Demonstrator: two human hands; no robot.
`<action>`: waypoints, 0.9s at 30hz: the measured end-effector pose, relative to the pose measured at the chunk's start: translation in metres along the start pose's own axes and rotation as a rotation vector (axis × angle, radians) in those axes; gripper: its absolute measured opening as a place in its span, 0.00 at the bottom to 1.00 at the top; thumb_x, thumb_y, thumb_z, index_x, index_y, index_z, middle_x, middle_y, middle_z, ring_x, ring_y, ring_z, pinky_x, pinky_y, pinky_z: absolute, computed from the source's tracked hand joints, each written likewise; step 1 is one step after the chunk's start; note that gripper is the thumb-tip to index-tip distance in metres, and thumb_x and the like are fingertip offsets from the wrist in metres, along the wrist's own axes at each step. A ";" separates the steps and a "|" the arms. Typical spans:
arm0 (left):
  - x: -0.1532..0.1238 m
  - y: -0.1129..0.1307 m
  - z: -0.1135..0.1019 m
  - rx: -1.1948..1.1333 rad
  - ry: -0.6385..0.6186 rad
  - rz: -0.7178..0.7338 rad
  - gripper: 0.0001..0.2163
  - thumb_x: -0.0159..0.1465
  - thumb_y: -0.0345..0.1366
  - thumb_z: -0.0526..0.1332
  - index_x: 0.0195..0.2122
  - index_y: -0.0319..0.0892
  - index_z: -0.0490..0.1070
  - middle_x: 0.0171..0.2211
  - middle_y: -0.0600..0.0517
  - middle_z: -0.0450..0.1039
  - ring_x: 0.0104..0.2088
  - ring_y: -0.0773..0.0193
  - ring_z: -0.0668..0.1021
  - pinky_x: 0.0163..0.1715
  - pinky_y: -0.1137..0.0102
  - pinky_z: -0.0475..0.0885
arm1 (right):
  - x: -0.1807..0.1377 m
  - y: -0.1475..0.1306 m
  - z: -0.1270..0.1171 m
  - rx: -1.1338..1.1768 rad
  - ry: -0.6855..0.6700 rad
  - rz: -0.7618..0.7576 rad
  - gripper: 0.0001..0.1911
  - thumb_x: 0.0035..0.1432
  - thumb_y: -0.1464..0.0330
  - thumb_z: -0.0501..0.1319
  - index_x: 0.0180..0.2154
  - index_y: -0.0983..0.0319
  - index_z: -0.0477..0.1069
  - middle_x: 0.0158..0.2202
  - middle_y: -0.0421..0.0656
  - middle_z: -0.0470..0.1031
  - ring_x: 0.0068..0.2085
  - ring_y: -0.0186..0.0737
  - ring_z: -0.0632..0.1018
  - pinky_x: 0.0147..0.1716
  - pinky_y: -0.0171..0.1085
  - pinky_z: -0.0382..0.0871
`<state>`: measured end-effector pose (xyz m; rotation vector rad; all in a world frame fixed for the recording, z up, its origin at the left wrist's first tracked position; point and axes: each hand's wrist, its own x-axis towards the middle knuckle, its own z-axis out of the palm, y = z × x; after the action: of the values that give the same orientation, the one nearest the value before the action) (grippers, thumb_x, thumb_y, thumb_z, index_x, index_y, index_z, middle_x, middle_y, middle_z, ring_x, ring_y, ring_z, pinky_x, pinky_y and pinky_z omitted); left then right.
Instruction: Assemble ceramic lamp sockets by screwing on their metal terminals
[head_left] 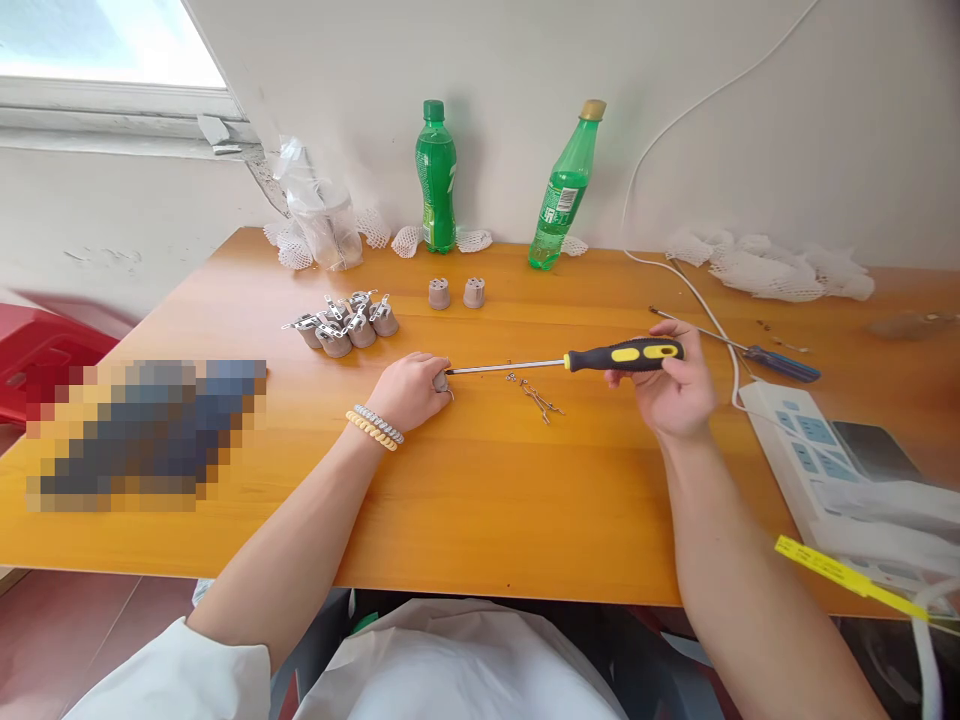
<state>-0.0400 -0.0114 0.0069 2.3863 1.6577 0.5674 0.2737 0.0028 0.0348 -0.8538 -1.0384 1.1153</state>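
Observation:
My left hand (411, 388), with two twisted bands at the wrist, is closed around a small grey cylindrical piece (441, 382), mostly hidden by the fingers. In my right hand (679, 385) is a screwdriver (624, 355) with a black and yellow handle. It lies nearly level, its shaft pointing left and its tip at the grey piece. Under the shaft are small screws (512, 377) and several thin bent metal strips (541, 400). Two grey-brown cylinders (439, 293) with holes on top stand farther back. Left of them is a cluster of similar cylinders (337, 335) with metal tabs.
Green bottles (436, 185) and a plastic-wrapped cup (330, 225) stand along the wall among white foam nets (780, 265). At right lie a blue-handled screwdriver (784, 364), a white power strip (772, 420) and a cable (705, 290). A blurred-out item (157, 430) lies at left.

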 end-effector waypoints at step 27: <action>0.002 -0.005 0.003 -0.013 0.071 -0.077 0.11 0.54 0.34 0.58 0.37 0.40 0.74 0.34 0.46 0.74 0.35 0.55 0.75 0.36 0.63 0.70 | 0.001 0.012 0.004 -0.118 -0.036 -0.078 0.07 0.49 0.64 0.58 0.32 0.60 0.68 0.23 0.41 0.75 0.19 0.39 0.74 0.14 0.36 0.65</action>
<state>-0.0423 -0.0079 0.0029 2.3068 1.7612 0.6546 0.2665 0.0073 0.0253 -0.8814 -1.1670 1.0151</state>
